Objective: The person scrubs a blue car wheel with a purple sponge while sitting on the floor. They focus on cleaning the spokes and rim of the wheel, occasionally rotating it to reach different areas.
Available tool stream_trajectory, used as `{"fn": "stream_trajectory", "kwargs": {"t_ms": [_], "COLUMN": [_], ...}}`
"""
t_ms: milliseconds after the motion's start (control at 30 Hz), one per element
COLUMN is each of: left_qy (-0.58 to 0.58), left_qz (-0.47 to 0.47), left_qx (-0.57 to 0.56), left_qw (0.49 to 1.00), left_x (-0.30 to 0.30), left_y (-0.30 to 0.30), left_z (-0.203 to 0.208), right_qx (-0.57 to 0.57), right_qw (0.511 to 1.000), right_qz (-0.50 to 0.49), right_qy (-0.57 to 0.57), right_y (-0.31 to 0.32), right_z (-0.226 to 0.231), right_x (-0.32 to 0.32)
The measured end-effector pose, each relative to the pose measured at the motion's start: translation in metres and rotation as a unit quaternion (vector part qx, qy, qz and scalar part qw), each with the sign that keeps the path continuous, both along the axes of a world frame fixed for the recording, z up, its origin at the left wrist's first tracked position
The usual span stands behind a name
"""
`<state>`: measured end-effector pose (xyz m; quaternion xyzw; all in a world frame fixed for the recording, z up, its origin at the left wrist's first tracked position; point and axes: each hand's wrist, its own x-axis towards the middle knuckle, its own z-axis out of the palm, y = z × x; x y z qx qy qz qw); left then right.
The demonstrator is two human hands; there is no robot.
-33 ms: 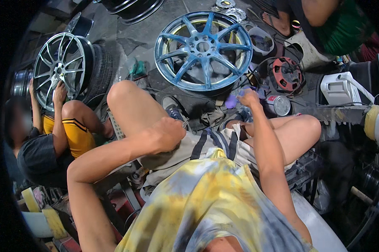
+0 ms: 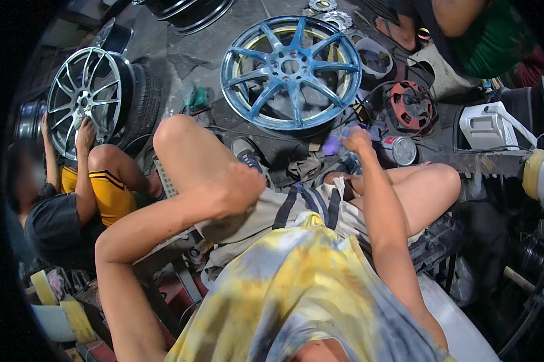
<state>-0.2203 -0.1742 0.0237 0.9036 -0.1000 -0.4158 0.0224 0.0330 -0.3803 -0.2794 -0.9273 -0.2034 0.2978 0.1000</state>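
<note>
My left hand (image 2: 243, 188) is over my bent left thigh, smeared by motion, its fingers unclear. Beyond my lap, my right hand (image 2: 357, 140) is closed at a purple piece (image 2: 332, 145) of unclear kind, which shows at its fingertips. Just past both hands lies a blue multi-spoke wheel rim (image 2: 297, 84), face up and apart from them. A round metal can (image 2: 400, 151) lies close to the right hand. Crumpled grey cloth (image 2: 305, 168) is on the floor between my feet.
At left, a person (image 2: 58, 211) in yellow shorts holds a grey spoked wheel (image 2: 84, 102) upright beside a tyre (image 2: 144, 105). A green power tool (image 2: 196, 99), a red-and-black spoked disc (image 2: 412, 105), a white bucket (image 2: 374, 57) and cables surround the rim. Another person sits far right.
My left hand has shifted slightly to the left and is now blurred; it was a clearer fist before. My right hand and the blue rim stay nearly in place.
</note>
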Motion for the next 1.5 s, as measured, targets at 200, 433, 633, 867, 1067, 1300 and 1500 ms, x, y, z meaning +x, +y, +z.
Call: {"fn": "stream_trajectory", "kwargs": {"t_ms": [200, 433, 633, 867, 1067, 1300, 1500], "left_qy": [-0.089, -0.177, -0.234, -0.379, -0.411, -0.277, -0.287], "left_qz": [0.039, 0.037, 0.093, 0.208, 0.335, 0.334, 0.372], "left_qx": [-0.034, -0.077, -0.021, 0.042, -0.019, -0.072, -0.050], "left_qw": [0.995, 0.981, 0.968, 0.901, 0.848, 0.898, 0.882], "left_x": [0.016, 0.065, 0.175, 0.165, 0.143, 0.160, 0.153], "left_y": [0.037, 0.031, 0.115, 0.238, 0.192, 0.227, 0.218], "left_z": [0.061, 0.049, -0.044, -0.210, -0.210, -0.217, -0.220], "right_qx": [-0.045, 0.005, 0.113, -0.007, -0.117, 0.082, 0.193], "right_qw": [0.998, 0.942, 0.984, 0.986, 0.946, 0.991, 0.981], "right_qz": [-0.016, 0.328, 0.092, 0.021, 0.155, 0.053, -0.032], "right_qy": [0.036, 0.073, 0.100, -0.168, -0.259, -0.092, -0.007], "right_y": [0.007, 0.029, 0.030, -0.014, -0.015, 0.002, 0.006], "right_z": [0.004, -0.091, -0.045, -0.032, -0.045, -0.006, 0.071], "right_x": [-0.003, -0.059, -0.051, 0.022, 0.031, 0.029, 0.009]}}
